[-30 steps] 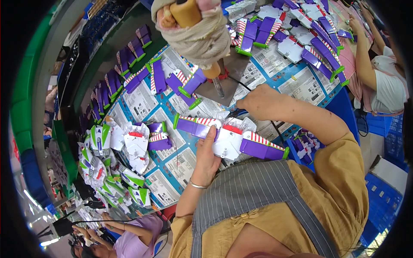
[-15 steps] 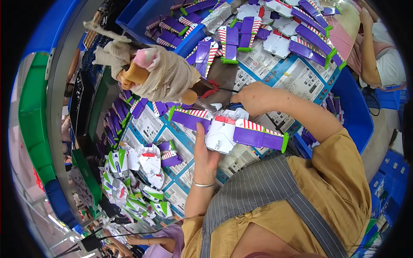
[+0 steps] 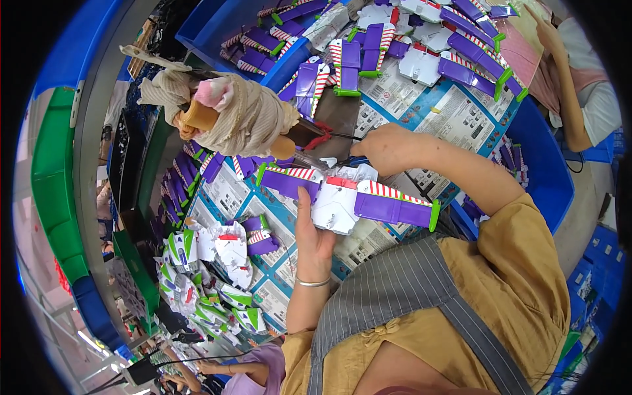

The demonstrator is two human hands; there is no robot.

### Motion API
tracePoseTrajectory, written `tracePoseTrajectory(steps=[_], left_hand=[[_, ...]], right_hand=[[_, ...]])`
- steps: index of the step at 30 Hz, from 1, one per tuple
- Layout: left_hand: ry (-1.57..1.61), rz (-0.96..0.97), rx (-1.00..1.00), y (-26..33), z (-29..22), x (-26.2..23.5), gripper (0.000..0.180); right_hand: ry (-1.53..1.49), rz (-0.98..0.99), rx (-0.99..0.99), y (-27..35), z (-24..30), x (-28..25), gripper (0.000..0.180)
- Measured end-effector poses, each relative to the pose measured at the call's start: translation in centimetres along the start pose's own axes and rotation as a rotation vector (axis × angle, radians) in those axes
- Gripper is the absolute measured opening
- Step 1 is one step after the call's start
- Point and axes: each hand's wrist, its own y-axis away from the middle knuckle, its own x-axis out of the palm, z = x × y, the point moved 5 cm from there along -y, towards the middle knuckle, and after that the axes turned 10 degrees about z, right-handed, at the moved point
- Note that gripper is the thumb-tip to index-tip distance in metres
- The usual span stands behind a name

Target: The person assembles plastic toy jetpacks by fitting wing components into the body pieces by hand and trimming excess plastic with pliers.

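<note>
My left hand (image 3: 313, 243) is closed on a white toy wing pack (image 3: 334, 209), thumb along its left side. Two purple wings with red-and-white striped edges and green tips spread from the pack. At its far end, my right hand (image 3: 385, 150) is closed round a blue-handled tool (image 3: 357, 160); the fingers hide most of it, so its kind is unclear. A metal tip (image 3: 315, 160) touches or nearly touches the pack's far end. It extends from a bulky device wrapped in beige cloth (image 3: 247, 122), just left of my right hand.
More winged packs (image 3: 421, 64) lie piled at the far side, beside a blue bin (image 3: 197, 33). White-and-green toy shells (image 3: 217, 293) are heaped at the left on printed sheets (image 3: 454, 122). Another blue bin (image 3: 550, 178) stands at the right, near another person's arm (image 3: 569, 99).
Both hands keep their hold, and the pack stays almost in place. The whole view has shifted slightly. At the far right, the other person's arm has moved a little.
</note>
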Motion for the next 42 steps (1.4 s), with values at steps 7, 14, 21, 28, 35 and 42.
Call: tracePoseTrajectory(steps=[7,14,21,28,35,42], left_hand=[[0.012,0.033,0.019,0.1,-0.2,1.0,0.044],[-0.004,-0.024,0.028,0.3,0.0,1.7,0.043],[-0.003,-0.018,-0.024,1.0,1.2,0.9,0.049],[-0.167,0.153,-0.243,7.2,5.0,-3.0,0.038],[-1.706,-0.085,0.483,11.7,-8.7,-5.8,0.043],[-2.357,-0.538,0.360,11.7,-15.8,-9.1,0.077]], right_hand=[[-0.014,0.009,-0.007,0.0,-0.2,0.0,0.035],[-0.002,0.014,0.004,0.3,-0.4,0.3,0.038],[0.028,0.020,-0.032,0.4,0.3,0.0,0.030],[0.456,0.167,-0.106,3.4,2.1,2.7,0.015],[0.438,0.488,-0.015,3.4,3.2,3.8,0.020],[0.345,0.405,0.063,4.6,2.4,4.3,0.025]])
